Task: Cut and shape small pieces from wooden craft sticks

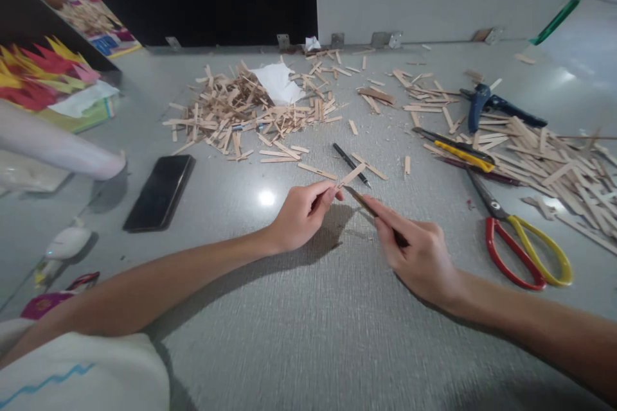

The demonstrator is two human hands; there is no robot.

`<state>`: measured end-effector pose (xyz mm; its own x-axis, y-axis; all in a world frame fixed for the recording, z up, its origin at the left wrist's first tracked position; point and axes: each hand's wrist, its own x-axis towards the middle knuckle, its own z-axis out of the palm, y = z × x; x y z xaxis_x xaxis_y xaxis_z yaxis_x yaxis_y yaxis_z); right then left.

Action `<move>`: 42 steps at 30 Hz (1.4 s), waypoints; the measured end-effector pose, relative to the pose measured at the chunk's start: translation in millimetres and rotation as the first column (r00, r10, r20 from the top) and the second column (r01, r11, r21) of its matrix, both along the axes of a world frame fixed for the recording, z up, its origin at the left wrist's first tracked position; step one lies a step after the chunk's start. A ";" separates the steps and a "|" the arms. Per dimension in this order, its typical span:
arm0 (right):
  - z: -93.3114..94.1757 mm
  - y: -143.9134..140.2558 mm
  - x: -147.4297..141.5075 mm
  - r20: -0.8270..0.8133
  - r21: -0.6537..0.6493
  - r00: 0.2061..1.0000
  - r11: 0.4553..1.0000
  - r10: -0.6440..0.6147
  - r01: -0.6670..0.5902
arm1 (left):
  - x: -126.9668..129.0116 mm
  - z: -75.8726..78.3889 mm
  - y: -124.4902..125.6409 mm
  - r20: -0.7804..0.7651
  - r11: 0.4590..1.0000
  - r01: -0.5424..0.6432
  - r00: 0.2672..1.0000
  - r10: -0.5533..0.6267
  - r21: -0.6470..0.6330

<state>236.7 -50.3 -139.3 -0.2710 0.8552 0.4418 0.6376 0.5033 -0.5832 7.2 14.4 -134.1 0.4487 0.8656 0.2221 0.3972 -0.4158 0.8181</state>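
Stick (354,174) in my left hand (306,215), pinched at the fingertips above the counter (289,334), looks only part-worked, with the tip of the narrow blade (360,200) gripped in my right hand (418,253) close by its near end. Beyond my hands, a heap of short pieces (289,119) seems already cut, while longer strips (562,173) lying to the right look left to do.

On the table (270,347) before you: phone (160,192) left of your left hand (306,215). Beyond, a stick pile (231,109), paper (279,83) among its far sticks. Pen (349,162) past the gap between your hands. Right of your right hand (419,257), scissors (497,209); behind these, utility knife (465,155); right of that, second stick heap (569,167).
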 end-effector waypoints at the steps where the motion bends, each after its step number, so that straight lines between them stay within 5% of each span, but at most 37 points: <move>1: -0.1 -0.1 0.1 0.000 0.001 1.000 1.000 0.003 -0.003 | 0.1 0.0 0.0 -0.011 1.000 -0.006 1.000 0.006 0.019; 5: 0.8 2.6 1.7 0.010 0.001 1.000 1.000 0.008 -0.008 | 0.2 -0.4 1.0 -0.018 0.999 -0.016 1.000 0.017 0.032; 15: 12.5 20.6 18.4 0.014 -0.030 0.995 0.995 0.094 -0.094 | -1.8 -4.5 6.0 0.165 0.962 0.077 0.986 -0.034 -0.263; 21: 6.9 28.4 27.8 0.148 0.161 0.975 0.969 0.166 -0.190 | -3.7 -0.4 11.5 0.208 0.921 0.186 0.971 -0.119 -0.343; 26: 5.8 30.5 32.7 0.368 0.328 0.903 0.878 0.221 -0.349 | -5.3 2.9 15.3 0.222 0.905 0.221 0.964 -0.147 -0.362; 35: 2.2 27.1 26.4 0.193 0.321 0.981 0.946 -0.021 -0.043 | -2.7 -6.7 12.0 0.361 0.912 0.204 0.930 -0.067 -0.357; 39: 2.0 27.5 24.8 0.189 0.304 0.981 0.952 -0.037 -0.023 | -1.1 -4.5 8.6 0.415 0.927 0.165 0.910 -0.011 -0.337; 42: 1.4 28.7 23.6 0.199 0.300 0.980 0.953 -0.028 -0.033 | -1.5 -1.3 7.1 0.493 0.881 0.224 0.870 0.013 -0.417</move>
<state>260.2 -21.6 -137.9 -0.3811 0.6905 0.6148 0.7234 0.6368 -0.2668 5.7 21.5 -135.4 0.4862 0.8733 0.0296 -0.1074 0.0261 0.9939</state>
